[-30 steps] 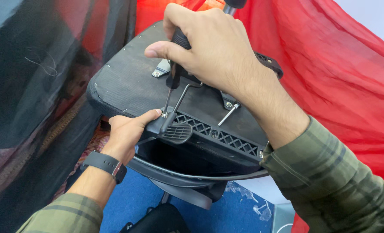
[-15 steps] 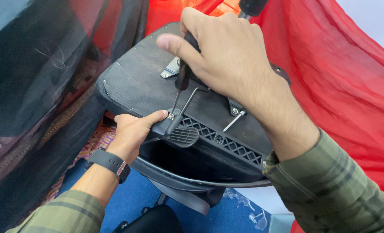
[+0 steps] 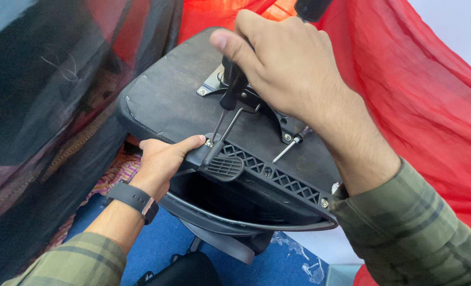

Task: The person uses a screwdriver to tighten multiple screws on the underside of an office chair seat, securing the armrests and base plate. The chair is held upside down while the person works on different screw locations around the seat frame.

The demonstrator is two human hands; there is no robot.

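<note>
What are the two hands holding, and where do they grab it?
The right hand grips a screwdriver by its black handle. The left hand holds the upturned chair seat at its edge, beside the lever paddle.

A single head-worn camera looks steeply down, close over the upturned chair seat [image 3: 172, 100] and both forearms.

Black chair seat [image 3: 166, 100], red cloth [image 3: 421, 106], green plaid sleeve [image 3: 415, 238], possibly blue floor [image 3: 166, 243].
</note>
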